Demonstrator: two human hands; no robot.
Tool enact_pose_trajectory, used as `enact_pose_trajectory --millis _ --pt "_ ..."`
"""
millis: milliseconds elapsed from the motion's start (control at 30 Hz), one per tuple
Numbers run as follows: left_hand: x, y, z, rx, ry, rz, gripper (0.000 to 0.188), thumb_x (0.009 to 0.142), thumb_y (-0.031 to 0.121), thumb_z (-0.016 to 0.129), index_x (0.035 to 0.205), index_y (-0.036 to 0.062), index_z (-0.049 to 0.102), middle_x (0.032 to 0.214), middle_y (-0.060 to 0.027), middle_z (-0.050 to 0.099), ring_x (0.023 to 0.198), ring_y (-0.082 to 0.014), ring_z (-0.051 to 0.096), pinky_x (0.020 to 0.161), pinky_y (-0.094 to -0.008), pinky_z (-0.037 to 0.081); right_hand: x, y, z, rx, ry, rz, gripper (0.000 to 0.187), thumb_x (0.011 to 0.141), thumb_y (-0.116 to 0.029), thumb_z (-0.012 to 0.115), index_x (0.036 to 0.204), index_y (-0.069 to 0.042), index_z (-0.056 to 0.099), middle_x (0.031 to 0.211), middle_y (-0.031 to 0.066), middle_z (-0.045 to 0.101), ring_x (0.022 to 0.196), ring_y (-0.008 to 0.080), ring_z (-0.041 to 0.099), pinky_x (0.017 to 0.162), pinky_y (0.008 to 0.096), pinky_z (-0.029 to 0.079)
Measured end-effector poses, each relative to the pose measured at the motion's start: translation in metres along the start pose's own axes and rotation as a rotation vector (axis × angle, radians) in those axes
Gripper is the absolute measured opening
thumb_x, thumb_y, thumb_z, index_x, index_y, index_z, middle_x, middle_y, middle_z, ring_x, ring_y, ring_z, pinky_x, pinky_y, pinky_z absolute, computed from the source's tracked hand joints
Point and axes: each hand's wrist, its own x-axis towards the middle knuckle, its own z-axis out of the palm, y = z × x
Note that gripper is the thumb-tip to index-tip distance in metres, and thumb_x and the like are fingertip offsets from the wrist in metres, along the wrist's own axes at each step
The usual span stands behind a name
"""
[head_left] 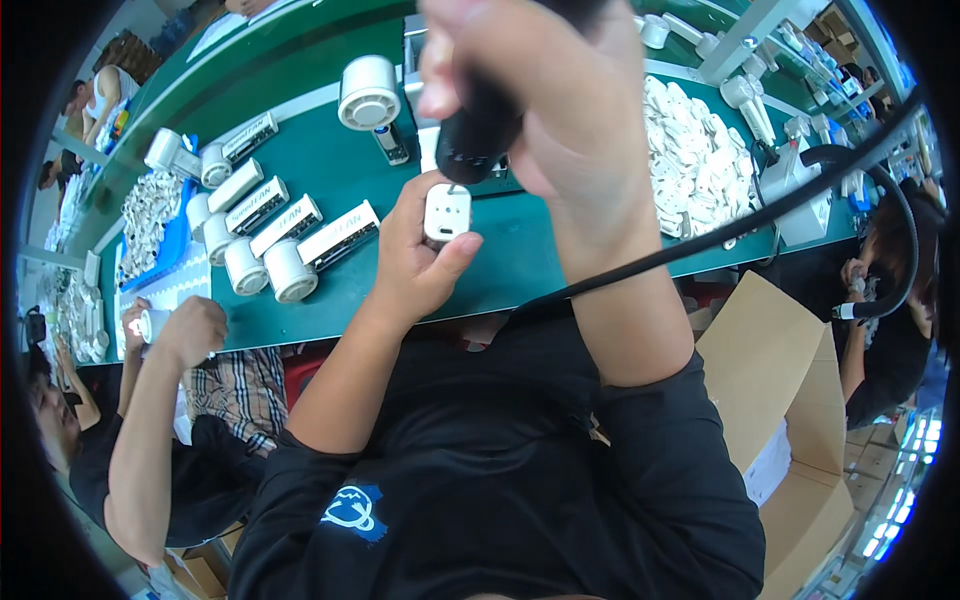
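Note:
My left hand [405, 260] is wrapped round a white handheld device, its end face [447, 210] turned up and showing several small holes and a dark slot. The rest of its body is hidden below. My right hand [575, 130], raised above it and partly blurred, grips a black power screwdriver [480, 135]. The screwdriver points down, its thin bit at the upper edge of the white end face. Whether the bit sits in a screw I cannot tell.
White round-headed devices [292, 270] lie in a row on the green table [340, 300]; another [368, 95] stands farther back. White parts [695, 165] are heaped at right. A black cable [720, 225] crosses my right forearm. A cardboard box [770, 380] stands below right; a co-worker's hand [195, 330] is at left.

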Motion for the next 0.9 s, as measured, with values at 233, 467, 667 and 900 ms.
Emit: enact_pose_trajectory --millis 233,467,667,900 --pt "0.003 0.005 -0.004 -0.123 -0.126 -0.004 0.043 0.081 0.025 0.063 0.115 0.0053 0.044 0.084 -0.0036 0.053 0.072 -0.0093 0.048 0.063 -0.0236 0.041 -0.016 -0.026 -0.003 -0.005 0.102 -0.144 0.048 0.074 -0.009 0.069 0.114 0.003 0.046 0.067 0.0066 0.057 0.055 0.0131 0.056 0.054 0.0227 0.045" --pt "-0.009 0.011 0.004 -0.016 -0.011 -0.015 0.044 0.079 0.024 0.064 0.114 0.0048 0.046 0.085 -0.0045 0.052 0.074 -0.0124 0.05 0.064 -0.0255 0.041 0.006 0.001 -0.067 -0.421 -0.306 -0.222 0.023 0.086 -0.026 0.058 0.082 -0.003 0.059 0.073 0.0059 0.058 0.064 0.0112 0.058 0.061 0.0207 0.044" --pt "-0.016 0.054 0.004 0.118 -0.149 0.106 0.053 0.076 0.031 0.065 0.116 0.0025 0.046 0.093 -0.0111 0.053 0.078 -0.0214 0.054 0.068 -0.0293 0.044 0.012 0.001 -0.076 -0.498 -0.259 -0.183 0.027 0.085 -0.031 0.058 0.083 -0.004 0.061 0.072 0.0055 0.058 0.065 0.0119 0.059 0.063 0.0229 0.044" --pt "-0.037 0.065 0.029 0.032 -0.147 0.087 0.061 0.082 0.031 0.059 0.125 -0.0026 0.032 0.093 -0.0131 0.053 0.08 -0.0165 0.051 0.071 -0.0281 0.041 -0.018 -0.014 -0.048 -0.264 0.096 -0.073 0.041 0.078 -0.011 0.066 0.113 0.002 0.048 0.068 0.006 0.056 0.056 0.0126 0.056 0.054 0.0215 0.045"
